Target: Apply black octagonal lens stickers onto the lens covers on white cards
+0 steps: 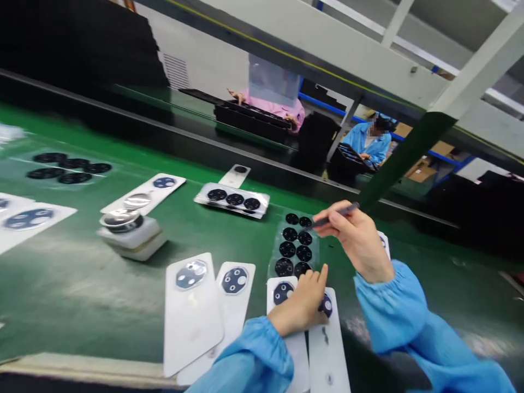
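Observation:
My right hand (pixel 356 234) pinches a dark, pen-like tool (pixel 336 214), its tip over the upper right of a clear sheet (pixel 275 248) that bears several round black pieces (pixel 287 249). Below the sheet, my left hand (pixel 301 303) rests across two white phone-shaped plates, its index finger stretched out. The left plate (pixel 301 349) and the right plate (pixel 327 355) each have a dark disc with holes, partly covered by that hand. Further left, two more white plates (pixel 190 322) with similar discs overlap on the green table (pixel 102 295).
A metal dish (pixel 121 220) sits on a white block (pixel 135 240) at left. Behind stands a tray with three black discs (pixel 231 210). More plates (pixel 36 221) lie far left. Two people (pixel 272 106) work beyond the dark rail (pixel 196 136). A post (pixel 405 158) rises at right.

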Demonstrator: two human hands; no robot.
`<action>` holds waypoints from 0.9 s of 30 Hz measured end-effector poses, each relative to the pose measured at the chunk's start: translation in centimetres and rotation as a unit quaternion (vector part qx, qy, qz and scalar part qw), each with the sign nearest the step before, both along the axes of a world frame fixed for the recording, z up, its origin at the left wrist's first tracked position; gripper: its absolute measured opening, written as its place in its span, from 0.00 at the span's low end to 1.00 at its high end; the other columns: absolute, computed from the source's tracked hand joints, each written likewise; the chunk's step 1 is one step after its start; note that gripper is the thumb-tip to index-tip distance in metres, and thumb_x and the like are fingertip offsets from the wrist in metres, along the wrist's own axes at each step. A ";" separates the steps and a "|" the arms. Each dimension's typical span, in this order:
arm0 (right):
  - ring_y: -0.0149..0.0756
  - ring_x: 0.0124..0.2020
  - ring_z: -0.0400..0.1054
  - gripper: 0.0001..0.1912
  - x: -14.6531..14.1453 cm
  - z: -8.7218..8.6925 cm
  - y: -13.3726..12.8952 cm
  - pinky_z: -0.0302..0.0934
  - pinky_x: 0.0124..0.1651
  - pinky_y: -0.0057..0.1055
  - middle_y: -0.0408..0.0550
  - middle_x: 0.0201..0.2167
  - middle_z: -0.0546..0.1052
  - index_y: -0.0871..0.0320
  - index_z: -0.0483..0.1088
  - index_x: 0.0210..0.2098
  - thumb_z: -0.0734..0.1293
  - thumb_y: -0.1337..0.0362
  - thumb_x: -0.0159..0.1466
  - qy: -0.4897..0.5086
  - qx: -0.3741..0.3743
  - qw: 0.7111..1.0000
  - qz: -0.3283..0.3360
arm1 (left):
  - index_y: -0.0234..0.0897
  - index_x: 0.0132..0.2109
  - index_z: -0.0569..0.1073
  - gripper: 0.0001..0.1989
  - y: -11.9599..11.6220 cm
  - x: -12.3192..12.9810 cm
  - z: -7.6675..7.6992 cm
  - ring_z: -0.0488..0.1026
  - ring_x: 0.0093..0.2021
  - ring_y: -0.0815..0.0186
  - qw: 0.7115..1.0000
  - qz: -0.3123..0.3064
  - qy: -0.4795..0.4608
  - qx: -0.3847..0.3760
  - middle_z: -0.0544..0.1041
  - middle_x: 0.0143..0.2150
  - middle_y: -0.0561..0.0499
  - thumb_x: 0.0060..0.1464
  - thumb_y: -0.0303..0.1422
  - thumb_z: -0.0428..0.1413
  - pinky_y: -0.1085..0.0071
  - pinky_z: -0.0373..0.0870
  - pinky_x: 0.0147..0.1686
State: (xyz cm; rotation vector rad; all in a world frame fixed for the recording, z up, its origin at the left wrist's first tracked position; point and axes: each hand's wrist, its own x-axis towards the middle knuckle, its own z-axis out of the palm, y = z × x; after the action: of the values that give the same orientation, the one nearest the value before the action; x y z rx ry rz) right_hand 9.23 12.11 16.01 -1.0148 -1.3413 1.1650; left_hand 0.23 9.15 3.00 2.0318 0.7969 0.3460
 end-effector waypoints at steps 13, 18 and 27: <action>0.39 0.36 0.74 0.14 10.1 -13.7 -7.1 0.70 0.41 0.38 0.49 0.34 0.80 0.58 0.71 0.33 0.74 0.57 0.54 -0.008 -0.143 0.983 -0.116 | 0.36 0.68 0.35 0.52 0.0 -0.4 0.1 0.55 0.55 0.54 0.999 0.009 0.019 -0.044 0.64 0.49 0.45 0.45 0.23 0.60 0.55 0.52 0.58; 0.38 0.35 0.74 0.13 10.0 -13.6 -6.8 0.71 0.40 0.37 0.49 0.34 0.80 0.57 0.71 0.33 0.74 0.57 0.54 -0.015 -0.146 0.983 -0.108 | 0.41 0.68 0.34 0.51 -0.1 -0.7 -0.1 0.55 0.56 0.54 0.999 0.005 0.012 -0.047 0.63 0.49 0.46 0.46 0.25 0.59 0.54 0.56 0.56; 0.35 0.29 0.73 0.15 9.5 -13.3 -6.1 0.70 0.37 0.34 0.48 0.31 0.80 0.58 0.70 0.31 0.74 0.55 0.52 -0.037 -0.172 0.980 -0.095 | 0.43 0.68 0.33 0.52 -0.2 -0.6 -0.3 0.57 0.54 0.55 1.000 0.009 0.004 -0.029 0.63 0.49 0.47 0.47 0.25 0.59 0.55 0.58 0.55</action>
State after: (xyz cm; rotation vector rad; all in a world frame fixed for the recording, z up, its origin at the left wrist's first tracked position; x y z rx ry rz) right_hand 18.78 5.99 2.74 -1.4148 -1.0904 1.2488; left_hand -0.33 8.98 2.72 1.9736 0.8210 0.3212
